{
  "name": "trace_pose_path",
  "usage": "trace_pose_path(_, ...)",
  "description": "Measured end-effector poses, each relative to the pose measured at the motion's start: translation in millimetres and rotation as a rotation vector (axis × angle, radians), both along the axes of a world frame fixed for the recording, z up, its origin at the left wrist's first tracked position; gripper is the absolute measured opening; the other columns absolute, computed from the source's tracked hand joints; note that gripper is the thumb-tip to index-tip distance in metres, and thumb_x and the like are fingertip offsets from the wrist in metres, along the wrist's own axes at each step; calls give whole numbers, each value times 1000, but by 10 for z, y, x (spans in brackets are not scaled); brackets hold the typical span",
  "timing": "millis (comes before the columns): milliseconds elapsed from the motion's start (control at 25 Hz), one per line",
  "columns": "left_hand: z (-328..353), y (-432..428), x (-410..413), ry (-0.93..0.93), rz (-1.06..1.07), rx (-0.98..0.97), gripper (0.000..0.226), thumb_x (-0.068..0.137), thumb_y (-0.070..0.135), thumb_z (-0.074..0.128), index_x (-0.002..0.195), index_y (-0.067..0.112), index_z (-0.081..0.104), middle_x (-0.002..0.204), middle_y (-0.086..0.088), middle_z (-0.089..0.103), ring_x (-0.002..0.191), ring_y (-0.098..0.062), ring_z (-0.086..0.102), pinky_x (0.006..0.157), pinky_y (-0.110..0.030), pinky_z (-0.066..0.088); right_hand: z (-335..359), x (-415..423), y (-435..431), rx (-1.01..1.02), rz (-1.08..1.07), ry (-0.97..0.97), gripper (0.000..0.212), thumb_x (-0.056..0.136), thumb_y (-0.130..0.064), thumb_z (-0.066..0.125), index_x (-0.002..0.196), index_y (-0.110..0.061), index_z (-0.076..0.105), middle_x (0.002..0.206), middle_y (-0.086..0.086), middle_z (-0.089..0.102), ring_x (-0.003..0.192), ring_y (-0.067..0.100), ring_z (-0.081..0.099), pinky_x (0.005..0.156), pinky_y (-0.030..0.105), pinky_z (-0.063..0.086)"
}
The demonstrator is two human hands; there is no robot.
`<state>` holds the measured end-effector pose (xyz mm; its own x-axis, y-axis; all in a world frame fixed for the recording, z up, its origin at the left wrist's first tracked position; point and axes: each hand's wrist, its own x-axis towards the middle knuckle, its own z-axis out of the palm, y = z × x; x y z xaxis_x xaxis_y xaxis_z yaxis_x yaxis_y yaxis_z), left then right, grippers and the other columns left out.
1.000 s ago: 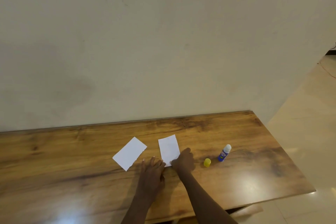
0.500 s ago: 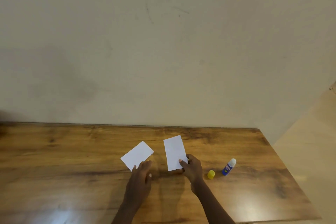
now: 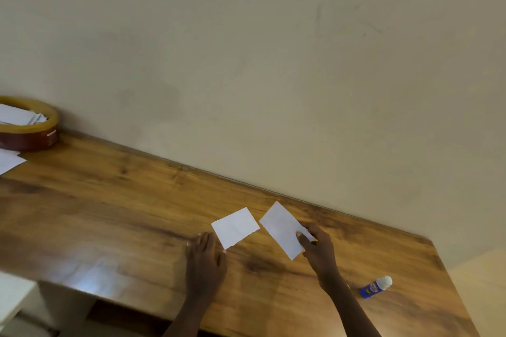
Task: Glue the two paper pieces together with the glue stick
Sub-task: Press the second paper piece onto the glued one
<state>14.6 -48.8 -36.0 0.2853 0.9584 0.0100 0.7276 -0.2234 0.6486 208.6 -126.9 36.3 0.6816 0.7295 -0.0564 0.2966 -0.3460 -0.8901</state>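
Two white paper pieces lie side by side on the wooden table (image 3: 109, 200). The left paper piece (image 3: 235, 226) has a torn lower edge; my left hand (image 3: 205, 262) rests flat just below its left corner, fingers together, holding nothing. My right hand (image 3: 317, 250) pinches the right paper piece (image 3: 280, 228) at its lower right edge, thumb on top. The blue glue stick (image 3: 375, 287) lies uncapped on its side to the right of my right forearm, white tip pointing up-right. A sliver of its yellow cap (image 3: 347, 286) shows beside my forearm.
A round brown container with a yellow rim (image 3: 41, 131) holding white papers stands at the far left by the wall, with a loose white sheet (image 3: 8, 161) in front of it. The wall runs along the table's back edge. The table ends at the right.
The view has swung left and tilted, bringing the container into sight. My right hand has shifted the right paper piece and now grips its lower right edge. My left hand stays by the left piece.
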Motion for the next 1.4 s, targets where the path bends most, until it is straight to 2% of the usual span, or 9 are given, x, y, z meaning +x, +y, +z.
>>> trace_pose_path(120, -148, 32, 5, 22, -29, 69, 47, 76, 18, 44, 112, -9, 56, 118, -28, 60, 113, -40, 54, 100, -58, 36, 32, 29, 311, -46, 161, -104, 24, 83, -1, 56, 100, -18, 55, 93, 3, 58, 88, 31, 58, 72, 46, 53)
trace_pose_path(320, -209, 78, 75, 74, -13, 98, 44, 70, 13, 61, 109, -6, 59, 113, -25, 64, 107, -37, 59, 94, -58, 41, -41, 97, 1064, -135, 502, -257, 27, 79, 5, 52, 97, -12, 61, 103, 3, 61, 93, 17, 53, 73, 26, 43)
trace_pose_path(440, -238, 79, 71, 89, -7, 128, 44, 70, 12, 62, 109, -6, 59, 115, -24, 64, 109, -37, 59, 94, -59, 40, -187, 48, 1365, -199, 609, -279, 26, 81, 4, 50, 100, -10, 61, 112, 8, 61, 97, 16, 51, 81, 31, 41)
trace_pose_path(520, -261, 70, 73, 89, 3, 133, 45, 74, 13, 60, 115, -5, 55, 122, -24, 59, 116, -36, 53, 101, -57, 34, -290, -11, 1447, -200, 606, -277, 24, 81, 4, 51, 100, -8, 61, 114, 10, 62, 95, 15, 50, 79, 29, 40)
trace_pose_path(640, -272, 65, 72, 83, 10, 120, 51, 82, 21, 43, 128, 0, 43, 137, -19, 46, 131, -30, 38, 112, -48, 18, -422, -88, 1457, -199, 567, -251, 23, 80, 3, 53, 99, -7, 61, 113, 11, 62, 95, 16, 50, 77, 28, 39)
trace_pose_path(760, -271, 57, 70, 83, -2, 127, 53, 83, 22, 40, 132, 3, 39, 141, -17, 41, 134, -28, 32, 114, -45, 13, -492, -113, 1409, -186, 535, -205, 23, 79, 5, 54, 98, -6, 62, 113, 13, 63, 99, 23, 54, 77, 29, 41)
trace_pose_path(880, -263, 60, 60, 91, -21, 110, 53, 85, 23, 42, 134, 4, 34, 145, -15, 36, 137, -25, 26, 115, -41, 8, -506, -120, 1369, -171, 518, -208, 22, 79, 5, 55, 97, -5, 62, 111, 14, 63, 94, 20, 53, 75, 28, 40)
trace_pose_path(1040, -256, 67, 68, 106, -30, 117, 55, 82, 27, 42, 131, 2, 40, 141, -18, 41, 134, -29, 32, 113, -46, 14, -542, -147, 1345, -186, 512, -283, 20, 79, 1, 57, 99, -3, 61, 111, 15, 63, 97, 27, 55, 74, 27, 39)
trace_pose_path(1400, -278, 68, 77, 140, -10, 160, 53, 75, 23, 62, 121, -1, 51, 128, -22, 55, 122, -35, 49, 104, -54, 30, -643, -258, 1301, -180, 448, -374, 25, 78, -6, 65, 102, -6, 59, 109, 16, 65, 94, 29, 58, 78, 30, 45)
